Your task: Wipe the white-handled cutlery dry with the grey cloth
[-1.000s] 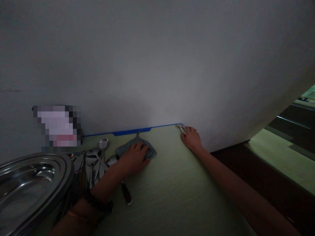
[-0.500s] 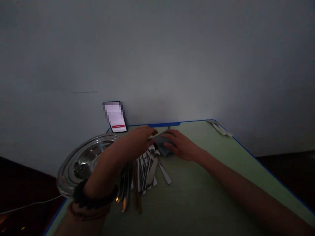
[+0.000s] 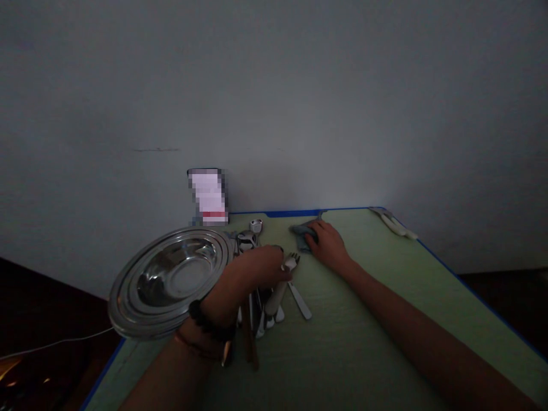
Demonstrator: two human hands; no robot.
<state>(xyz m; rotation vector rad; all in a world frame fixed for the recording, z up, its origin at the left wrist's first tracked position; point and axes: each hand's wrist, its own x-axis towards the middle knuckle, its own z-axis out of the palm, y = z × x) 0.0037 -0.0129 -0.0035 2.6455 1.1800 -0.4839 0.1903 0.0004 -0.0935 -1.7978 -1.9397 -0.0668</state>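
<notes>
My left hand (image 3: pixel 266 265) is closed over a pile of cutlery, its fingers pinched at a fork (image 3: pixel 293 261) whose tines stick out past the fingertips. Most of that fork is hidden by the hand. Under and around it lie several metal handles, a knife handle (image 3: pixel 300 301) among them or of another fork, wooden chopsticks (image 3: pixel 248 339), and spoons (image 3: pixel 256 226) at the far end. To the right, my right hand (image 3: pixel 329 244) is closed on a crumpled grey-blue cloth (image 3: pixel 303 237) resting on the table.
A wide shiny metal basin (image 3: pixel 124 285) stands at the table's left edge. Behind it a lit phone (image 3: pixel 208 194) leans on the wall. Pale-handled cutlery (image 3: pixel 396 225) lies at the far right corner of the green table (image 3: pixel 363 354) with its blue edging.
My hands have moved apart. The left has come back from the cloth down onto the cutlery, while the right has shifted right with the cloth. The view has turned slightly.
</notes>
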